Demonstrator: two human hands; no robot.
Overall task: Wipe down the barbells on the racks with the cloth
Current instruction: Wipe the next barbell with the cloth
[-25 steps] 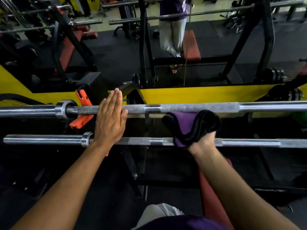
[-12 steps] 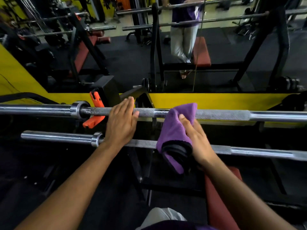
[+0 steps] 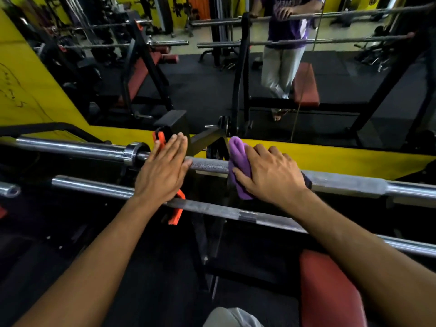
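Cloth (image 3: 239,169), purple and bunched, is draped over the upper barbell (image 3: 210,165) at its knurled middle, and my right hand (image 3: 271,175) is clenched over it, fingers curled around cloth and bar together so the fabric wraps the steel rather than just skimming the top. My left hand (image 3: 162,172) lies flat on that same bar, fingers straight and released, just beside the collar (image 3: 132,153); I judge it is there to stop the bar from rolling in its rack while I rub. Between my 2 hands a short stretch of knurling shows bare. Below the upper barbell and nearer to me runs the lower barbell (image 3: 212,210), untouched by the cloth. An orange clip (image 3: 175,213) hangs from the rack under my left hand. Nearest me, below both bars, sits the red bench (image 3: 330,286). Beyond the upper barbell is a mirror (image 3: 212,79) over a yellow wall.
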